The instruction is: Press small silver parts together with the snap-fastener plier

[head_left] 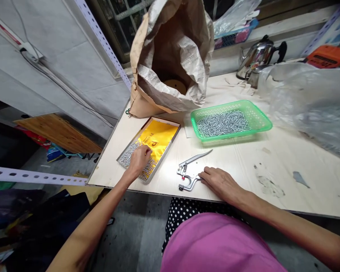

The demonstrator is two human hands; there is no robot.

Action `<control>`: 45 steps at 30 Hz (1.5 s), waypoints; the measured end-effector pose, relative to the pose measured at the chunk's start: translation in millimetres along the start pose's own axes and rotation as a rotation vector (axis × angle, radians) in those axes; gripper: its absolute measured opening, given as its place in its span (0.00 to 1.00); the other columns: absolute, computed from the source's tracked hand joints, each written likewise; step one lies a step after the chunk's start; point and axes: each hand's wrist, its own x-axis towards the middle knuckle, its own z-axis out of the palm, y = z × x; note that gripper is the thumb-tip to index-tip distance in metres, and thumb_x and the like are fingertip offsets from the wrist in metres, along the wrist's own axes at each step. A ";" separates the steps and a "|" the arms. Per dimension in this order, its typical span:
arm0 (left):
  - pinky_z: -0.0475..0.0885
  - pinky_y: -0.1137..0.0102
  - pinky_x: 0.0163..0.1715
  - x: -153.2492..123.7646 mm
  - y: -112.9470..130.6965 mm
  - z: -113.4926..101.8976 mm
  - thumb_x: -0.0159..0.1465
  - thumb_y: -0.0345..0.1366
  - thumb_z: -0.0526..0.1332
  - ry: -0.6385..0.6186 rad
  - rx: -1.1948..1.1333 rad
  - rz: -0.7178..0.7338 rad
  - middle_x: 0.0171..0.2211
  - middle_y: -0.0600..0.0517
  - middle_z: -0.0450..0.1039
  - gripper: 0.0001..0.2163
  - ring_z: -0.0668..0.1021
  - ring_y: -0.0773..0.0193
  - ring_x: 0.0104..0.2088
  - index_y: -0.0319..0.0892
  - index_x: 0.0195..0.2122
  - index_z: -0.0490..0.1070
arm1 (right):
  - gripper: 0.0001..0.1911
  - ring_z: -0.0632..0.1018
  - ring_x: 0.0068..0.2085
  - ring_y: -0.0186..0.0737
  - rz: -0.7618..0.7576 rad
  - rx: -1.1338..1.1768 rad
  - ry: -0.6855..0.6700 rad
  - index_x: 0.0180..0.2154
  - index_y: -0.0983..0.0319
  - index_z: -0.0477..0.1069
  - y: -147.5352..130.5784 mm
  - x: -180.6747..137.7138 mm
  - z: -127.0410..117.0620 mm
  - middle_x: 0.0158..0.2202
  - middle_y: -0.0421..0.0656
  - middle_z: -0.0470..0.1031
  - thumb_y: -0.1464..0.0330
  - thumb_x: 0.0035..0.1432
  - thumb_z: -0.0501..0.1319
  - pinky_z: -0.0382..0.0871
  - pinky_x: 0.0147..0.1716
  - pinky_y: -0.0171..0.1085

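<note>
Two hands are working at the table [243,162]. My left hand [138,160] is reaching into the yellow tray [161,138], fingers curled down onto the small metal pieces [127,155]; I cannot tell whether they are pinching one. My right hand [219,183] is lying loosely open on the table, fingertips touching the handle of the pliers [188,173], which are resting near the front edge. Behind them a green basket [259,119] of more pieces is sitting, a paper sack [171,56] standing beyond the tray.

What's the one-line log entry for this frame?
left hand: on metal pieces in yellow tray | right hand: touching hand tool | green basket: filled, untouched
</note>
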 end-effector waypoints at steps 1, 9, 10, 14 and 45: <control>0.69 0.70 0.36 -6.9 7.6 -1.5 0.62 0.33 0.58 0.030 -0.103 -0.013 0.33 0.48 0.77 0.07 0.77 0.62 0.33 0.39 0.33 0.75 | 0.08 0.74 0.38 0.42 0.003 0.003 -0.005 0.40 0.61 0.72 0.0 0.3 -1.4 0.38 0.45 0.72 0.69 0.67 0.54 0.60 0.34 0.38; 0.68 0.74 0.23 -72.2 74.7 31.0 0.59 0.36 0.60 -0.305 -0.651 -0.110 0.24 0.53 0.75 0.11 0.72 0.69 0.21 0.39 0.40 0.78 | 0.07 0.71 0.36 0.39 -0.012 -0.024 0.001 0.41 0.61 0.70 1.8 -0.1 -2.8 0.38 0.44 0.71 0.74 0.65 0.54 0.55 0.31 0.37; 0.67 0.74 0.22 -73.3 76.2 36.4 0.59 0.37 0.61 -0.352 -0.699 -0.174 0.23 0.54 0.74 0.11 0.71 0.70 0.20 0.38 0.39 0.77 | 0.07 0.71 0.35 0.39 -0.017 -0.028 0.007 0.41 0.61 0.70 2.2 -0.7 -2.3 0.38 0.44 0.71 0.74 0.65 0.54 0.54 0.30 0.37; 0.67 0.75 0.20 -68.7 73.2 48.9 0.53 0.41 0.66 -0.492 -0.966 -0.404 0.22 0.55 0.71 0.13 0.70 0.72 0.19 0.36 0.33 0.74 | 0.07 0.70 0.34 0.39 -0.031 -0.037 0.044 0.40 0.60 0.69 3.9 -2.3 0.3 0.37 0.44 0.70 0.74 0.65 0.54 0.53 0.30 0.37; 0.54 0.76 0.14 -51.3 80.0 54.5 0.52 0.45 0.66 -0.774 -0.671 -0.355 0.11 0.60 0.58 0.15 0.59 0.74 0.13 0.40 0.18 0.67 | 0.09 0.68 0.34 0.38 -0.020 0.055 0.071 0.40 0.61 0.68 1.4 -7.7 -0.8 0.38 0.45 0.69 0.77 0.62 0.52 0.50 0.30 0.37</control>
